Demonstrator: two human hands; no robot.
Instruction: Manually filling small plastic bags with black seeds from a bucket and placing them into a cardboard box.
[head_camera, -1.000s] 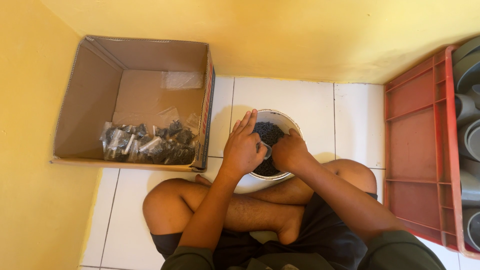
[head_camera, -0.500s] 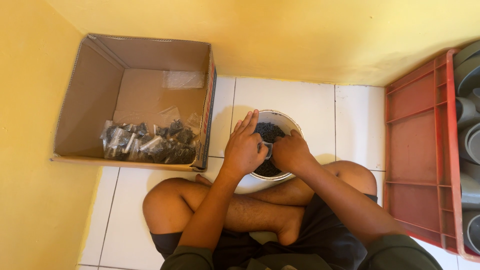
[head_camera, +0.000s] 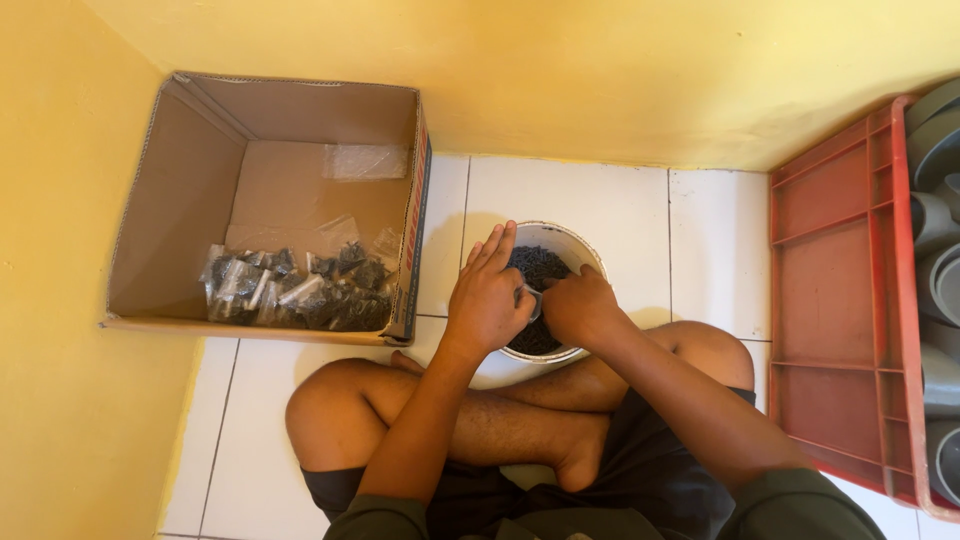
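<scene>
Pretty bright, warm even light, soft shadows under the legs, sharp overall, slight wide-angle bending at edges.

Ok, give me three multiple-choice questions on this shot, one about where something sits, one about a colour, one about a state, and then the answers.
1. Where is the cardboard box relative to the white bucket?
A. To its left, in the corner
B. To its right
C. Stacked on top of it

2. What colour is the plastic crate at the right edge?
A. Blue
B. Red
C. Green

3. What state is the cardboard box in?
A. Taped shut
B. Flattened
C. Open, with small clear bags of dark parts inside

Answers: 1 A, the box stands by the yellow walls left of the bucket where the left hand and right hand meet. 2 B, the crate's ribbed walls are red. 3 C, its top is open and the bags lie along its near side.
</scene>
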